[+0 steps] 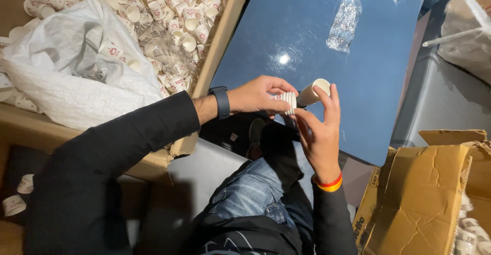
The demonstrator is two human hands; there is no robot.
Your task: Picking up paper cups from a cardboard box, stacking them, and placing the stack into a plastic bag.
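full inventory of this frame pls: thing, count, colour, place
stack of paper cups: one short nested stack, white with red print, held between both hands over the table edge
loose paper cups: too many to count, white with red print, in the big box upper left
plastic bag: one, white, draped over that box
table: one, blue, top centre
plastic sleeve: one, clear and crinkled, lying on the table
cardboard box: one, brown, torn, lower right
left hand: dark watch at the wrist, grips the stack's rim end
right hand: red and yellow wristband, fingers on the stack
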